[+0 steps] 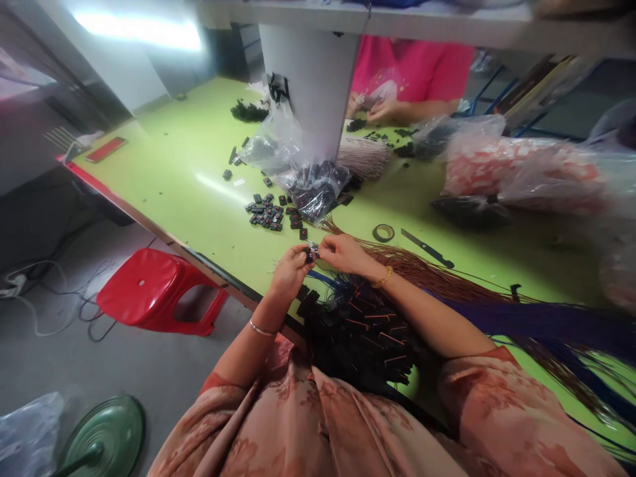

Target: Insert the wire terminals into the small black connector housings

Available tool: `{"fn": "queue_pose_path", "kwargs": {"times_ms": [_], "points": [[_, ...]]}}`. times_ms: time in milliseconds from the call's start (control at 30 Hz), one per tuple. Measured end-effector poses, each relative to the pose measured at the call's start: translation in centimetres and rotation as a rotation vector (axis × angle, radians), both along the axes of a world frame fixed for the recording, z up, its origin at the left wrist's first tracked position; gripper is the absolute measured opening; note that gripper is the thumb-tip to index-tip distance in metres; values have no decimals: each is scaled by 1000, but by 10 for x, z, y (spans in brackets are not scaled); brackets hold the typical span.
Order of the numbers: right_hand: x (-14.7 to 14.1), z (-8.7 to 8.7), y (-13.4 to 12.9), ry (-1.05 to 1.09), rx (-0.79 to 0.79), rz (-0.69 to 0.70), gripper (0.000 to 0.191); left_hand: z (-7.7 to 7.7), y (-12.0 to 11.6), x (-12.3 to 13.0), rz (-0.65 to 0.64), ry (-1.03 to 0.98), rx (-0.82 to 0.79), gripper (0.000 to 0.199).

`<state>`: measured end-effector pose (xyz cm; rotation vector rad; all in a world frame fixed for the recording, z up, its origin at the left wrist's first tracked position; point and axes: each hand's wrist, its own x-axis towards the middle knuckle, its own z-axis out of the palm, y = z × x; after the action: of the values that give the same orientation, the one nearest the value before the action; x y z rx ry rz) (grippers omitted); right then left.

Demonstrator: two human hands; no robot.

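Note:
My left hand (pixel 291 268) pinches a small black connector housing (pixel 311 254) above the green table. Close against it, my right hand (pixel 342 254) has its fingertips pressed together; what they grip is too small to make out, perhaps a wire end. Just beyond my hands lies a group of black housings (pixel 268 213), several with red marks. Under my right forearm stretch long bundles of brown wires (pixel 427 268) and blue wires (pixel 536 318). A heap of black parts with orange-red strips (pixel 368 331) sits right in front of my body.
A tape roll (pixel 383 232) and a utility knife (pixel 427 248) lie to the right. Plastic bags of parts (pixel 318 189) rest by the white post (pixel 311 86). Across the table sits a person in pink (pixel 412 79). On the floor at left stands a red stool (pixel 149 288).

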<state>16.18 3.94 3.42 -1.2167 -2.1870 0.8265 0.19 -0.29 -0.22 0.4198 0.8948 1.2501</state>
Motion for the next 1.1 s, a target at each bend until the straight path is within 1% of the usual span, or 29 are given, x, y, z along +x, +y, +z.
{"fn": "queue_pose_path", "kwargs": {"times_ms": [133,300,500,567,633,700,767,900,1000,1033,1100], "points": [[-2,0,-2,-31,0,-1,18,-1,0,0,-7,-4,3,15],[-3,1,-3,-42,-17,-40,19,0,0,-1,-13,24,2,16],[-5,0,-5,-37,-32,-36,21,1,-3,2,4,103,61,26],[-6,0,-7,-59,-1,-15,19,2,-5,3,16,161,73,28],[-5,1,-8,-98,72,24,17,2,-6,2,22,197,55,27],[-4,3,-8,-134,132,67,15,3,-6,1,26,190,27,26],[-2,4,-8,-152,142,92,14,5,-5,0,30,172,14,26],[-3,0,-9,-107,90,81,14,5,-5,1,18,188,10,27],[-1,-3,-7,-50,9,95,14,7,-11,4,5,248,17,25],[1,-2,-4,-22,-38,115,15,10,-15,6,26,286,48,24],[6,3,4,46,-164,134,21,20,-26,14,81,391,168,22]]}}
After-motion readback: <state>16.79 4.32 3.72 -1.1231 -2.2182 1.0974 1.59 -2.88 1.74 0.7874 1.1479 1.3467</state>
